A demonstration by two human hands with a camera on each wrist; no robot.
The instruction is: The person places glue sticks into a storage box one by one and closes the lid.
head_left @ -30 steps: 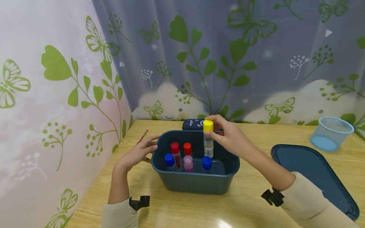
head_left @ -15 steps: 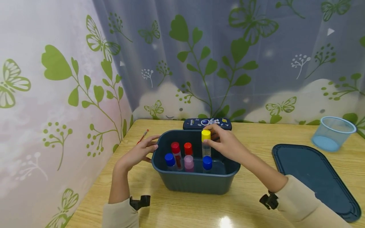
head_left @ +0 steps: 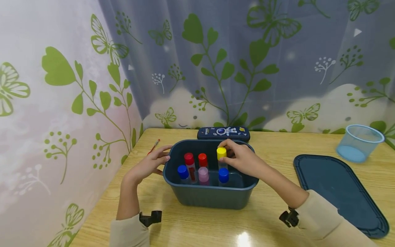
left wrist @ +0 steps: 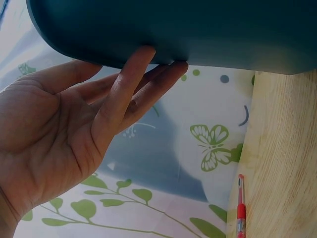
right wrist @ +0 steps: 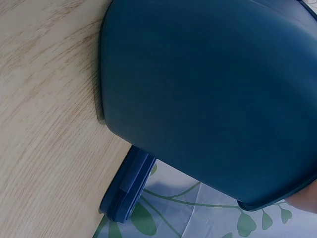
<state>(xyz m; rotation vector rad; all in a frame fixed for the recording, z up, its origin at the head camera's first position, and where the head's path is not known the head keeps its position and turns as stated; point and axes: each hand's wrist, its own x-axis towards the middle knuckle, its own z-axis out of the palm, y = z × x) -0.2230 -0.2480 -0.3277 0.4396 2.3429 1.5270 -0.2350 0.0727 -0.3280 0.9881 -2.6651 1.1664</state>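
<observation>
A dark blue-green plastic bin [head_left: 213, 197] stands on the wooden table. My left hand [head_left: 151, 165] rests its fairly straight fingers against the bin's left end; the left wrist view shows its fingertips [left wrist: 146, 51] at the bin wall. Inside the bin my right hand [head_left: 242, 158] pinches a clear bottle with a yellow cap [head_left: 221, 153] by its top, holding it upright. The bottle's lower part is hidden behind a blue-capped bottle [head_left: 223, 175]. Towards the left stand bottles with a dark red cap [head_left: 189, 158], an orange-red cap [head_left: 202, 160], a pink cap [head_left: 203, 174] and a blue cap [head_left: 183, 171].
Behind the bin lies a dark navy pencil case [head_left: 223, 133] with a space print. A red pen [head_left: 154, 146] is left of it. To the right are a flat dark lid [head_left: 336, 192] and a translucent light-blue basket [head_left: 358, 145]. Patterned curtains border the table.
My right hand has lowered the yellow-capped bottle deeper into the bin and a little to the left. The pencil case shows more fully. My left hand stays at the bin.
</observation>
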